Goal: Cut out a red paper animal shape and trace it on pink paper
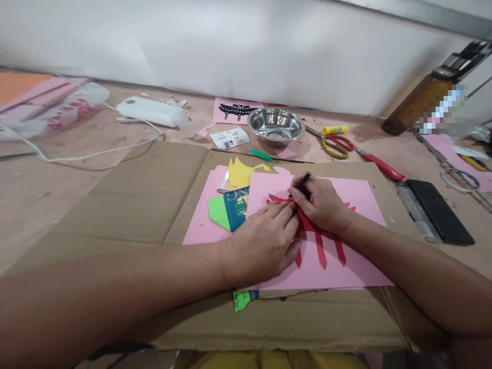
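A red paper cutout [320,248] with several pointed strips lies on a pink sheet [357,274]. My left hand [265,241] rests flat over the cutout's left part, fingers stretched out. In my right hand [321,202] is a black pen [303,183], tilted, its lower end at the red paper near my left fingertips. Both hands hide much of the cutout. Under the pink sheet's left side, another pink sheet [200,225] shows, with a yellow paper piece [240,174] and a green and blue printed piece [221,212] on it.
A cardboard sheet [126,205] lies beneath the papers. Behind stand a steel bowl [275,125], scissors [334,146], a yellow glue stick [335,129] and a red-handled tool [384,166]. A black phone [440,211] lies right, a white power bank [149,110] with cable left, a brown bottle [418,100] far right.
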`<action>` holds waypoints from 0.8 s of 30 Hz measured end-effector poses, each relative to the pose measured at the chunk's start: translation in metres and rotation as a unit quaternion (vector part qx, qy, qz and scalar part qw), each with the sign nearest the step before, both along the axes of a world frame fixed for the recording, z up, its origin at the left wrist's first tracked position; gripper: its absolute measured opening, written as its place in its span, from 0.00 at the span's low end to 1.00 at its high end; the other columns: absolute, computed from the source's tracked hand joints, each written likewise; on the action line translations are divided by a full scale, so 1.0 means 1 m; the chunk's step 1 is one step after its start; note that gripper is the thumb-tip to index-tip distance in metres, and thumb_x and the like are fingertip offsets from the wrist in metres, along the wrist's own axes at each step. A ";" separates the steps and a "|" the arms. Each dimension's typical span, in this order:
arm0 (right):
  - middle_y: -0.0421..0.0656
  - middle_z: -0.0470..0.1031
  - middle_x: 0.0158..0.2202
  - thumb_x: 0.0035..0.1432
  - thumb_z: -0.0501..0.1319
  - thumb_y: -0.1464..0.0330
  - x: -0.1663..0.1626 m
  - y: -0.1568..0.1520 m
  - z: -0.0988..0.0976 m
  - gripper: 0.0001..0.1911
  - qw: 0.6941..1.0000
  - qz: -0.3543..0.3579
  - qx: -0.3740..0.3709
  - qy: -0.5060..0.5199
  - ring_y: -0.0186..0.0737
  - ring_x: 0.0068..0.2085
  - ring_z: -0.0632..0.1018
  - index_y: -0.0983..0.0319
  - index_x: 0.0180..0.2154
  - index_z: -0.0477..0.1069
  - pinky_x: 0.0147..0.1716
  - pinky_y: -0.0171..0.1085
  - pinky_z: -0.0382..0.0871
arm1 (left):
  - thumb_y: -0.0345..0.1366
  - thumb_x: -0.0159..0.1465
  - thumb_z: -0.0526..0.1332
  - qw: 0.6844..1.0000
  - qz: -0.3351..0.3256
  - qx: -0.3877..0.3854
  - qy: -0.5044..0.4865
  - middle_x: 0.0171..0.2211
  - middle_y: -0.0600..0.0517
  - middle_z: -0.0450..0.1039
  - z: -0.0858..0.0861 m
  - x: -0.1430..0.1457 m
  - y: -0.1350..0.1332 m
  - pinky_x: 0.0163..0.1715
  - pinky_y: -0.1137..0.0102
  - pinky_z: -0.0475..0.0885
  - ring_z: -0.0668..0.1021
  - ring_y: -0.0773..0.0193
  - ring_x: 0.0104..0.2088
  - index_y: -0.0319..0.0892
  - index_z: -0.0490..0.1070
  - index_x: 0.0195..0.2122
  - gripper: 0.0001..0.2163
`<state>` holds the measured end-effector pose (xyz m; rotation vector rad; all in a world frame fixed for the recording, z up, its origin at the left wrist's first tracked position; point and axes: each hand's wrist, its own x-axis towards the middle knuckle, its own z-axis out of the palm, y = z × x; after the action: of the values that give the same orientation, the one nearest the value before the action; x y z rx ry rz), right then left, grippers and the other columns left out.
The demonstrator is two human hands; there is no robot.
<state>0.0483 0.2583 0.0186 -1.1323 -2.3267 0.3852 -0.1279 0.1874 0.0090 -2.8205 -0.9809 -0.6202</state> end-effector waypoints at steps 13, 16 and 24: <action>0.45 0.76 0.29 0.63 0.53 0.66 0.001 0.000 0.000 0.09 1.000 0.006 0.022 0.003 0.39 0.28 0.74 0.63 0.34 0.69 0.29 0.36 0.64 | 0.37 0.68 0.55 1.000 -0.001 0.018 -0.005 0.46 0.35 0.77 -0.002 0.000 -0.001 0.53 0.58 0.74 0.78 0.48 0.49 0.28 0.75 0.46 0.16; 0.45 0.76 0.29 0.63 0.53 0.67 0.001 0.000 0.000 0.09 1.000 0.005 0.029 0.004 0.39 0.28 0.74 0.62 0.34 0.68 0.29 0.35 0.64 | 0.38 0.68 0.55 1.000 0.002 0.014 -0.006 0.47 0.36 0.77 -0.001 0.000 0.000 0.54 0.58 0.74 0.78 0.49 0.50 0.29 0.74 0.47 0.17; 0.44 0.75 0.28 0.62 0.54 0.68 0.003 0.001 -0.001 0.08 0.999 -0.002 0.038 0.009 0.37 0.27 0.73 0.62 0.32 0.68 0.28 0.35 0.62 | 0.37 0.68 0.54 1.000 0.003 0.008 0.000 0.47 0.36 0.77 -0.001 -0.001 -0.001 0.54 0.58 0.73 0.78 0.48 0.50 0.29 0.74 0.48 0.17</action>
<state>0.0512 0.2592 0.0179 -1.0924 -2.3042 0.3019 -0.1292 0.1867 0.0083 -2.8016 -0.9799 -0.6248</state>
